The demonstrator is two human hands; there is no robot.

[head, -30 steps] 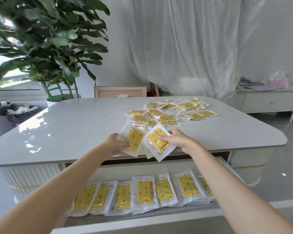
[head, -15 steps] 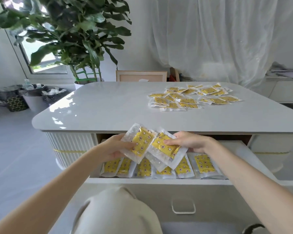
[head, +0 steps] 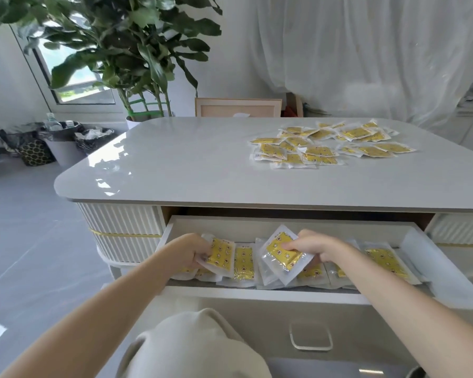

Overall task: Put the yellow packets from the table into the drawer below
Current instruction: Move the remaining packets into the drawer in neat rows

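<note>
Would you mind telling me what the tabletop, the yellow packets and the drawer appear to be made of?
Tabletop: probably a glazed stone or ceramic slab, glossy pale grey; it shows sharp bright reflections.
Yellow packets: thin clear plastic film over a yellow printed insert; the clear borders wrinkle and glint.
Drawer: likely painted or laminated board, matte white; flat and without reflections.

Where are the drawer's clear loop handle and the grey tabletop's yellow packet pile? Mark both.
Clear loop handle [head: 311, 347]: head view, lower bar.
Yellow packet pile [head: 320, 151]: head view, a middle packet.
</note>
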